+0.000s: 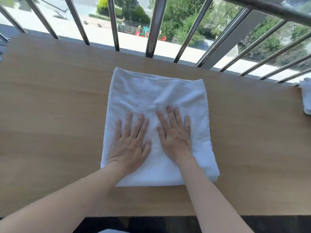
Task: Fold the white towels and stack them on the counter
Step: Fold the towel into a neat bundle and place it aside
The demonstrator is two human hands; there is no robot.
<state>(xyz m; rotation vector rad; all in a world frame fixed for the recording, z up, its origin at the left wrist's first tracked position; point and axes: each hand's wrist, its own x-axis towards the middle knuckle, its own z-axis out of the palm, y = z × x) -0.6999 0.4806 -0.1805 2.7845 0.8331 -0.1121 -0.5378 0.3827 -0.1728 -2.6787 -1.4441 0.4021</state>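
While both hands, left (130,145) and right (175,140), press flat-fingered on one folded towel (154,91), another towel (306,96) lies apart.

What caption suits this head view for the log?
Left hand and right hand press flat on a folded white towel on the wooden counter; more white cloth at the right edge, railing behind.

Open counter (50,115) lies left and right of the folded towel (156,91). Railing bars (151,31) wall off the top edge, and a towel pile (306,96) sits at far right.
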